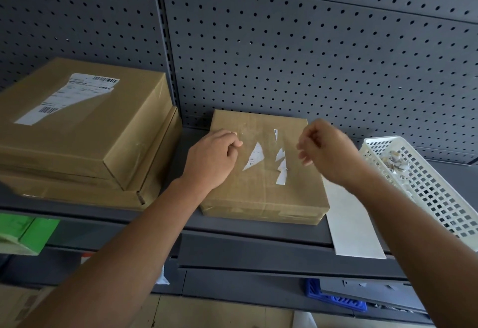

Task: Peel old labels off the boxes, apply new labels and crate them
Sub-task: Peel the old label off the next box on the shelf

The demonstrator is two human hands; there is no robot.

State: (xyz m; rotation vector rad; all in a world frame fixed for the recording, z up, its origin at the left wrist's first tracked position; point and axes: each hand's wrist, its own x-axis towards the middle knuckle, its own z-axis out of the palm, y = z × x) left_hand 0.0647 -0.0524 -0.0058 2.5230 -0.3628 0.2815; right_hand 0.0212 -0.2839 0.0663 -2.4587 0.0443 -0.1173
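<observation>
Left hand [214, 158] rests curled on box [261, 198] (label scraps [254, 157] stuck); right hand [327, 153] hovers, loosely curled.

Saw a tan box [258, 193] flecked with white label scraps [254, 155], and a white label [69, 97] striped with black barcodes. Noted grey pegboard [310, 56] dotted with black holes, a white lattice basket [426, 193], a green carton [33, 234].

left hand [210, 158]: bare | right hand [327, 150]: bare | forearms [144, 237]: bare to frame edge
</observation>
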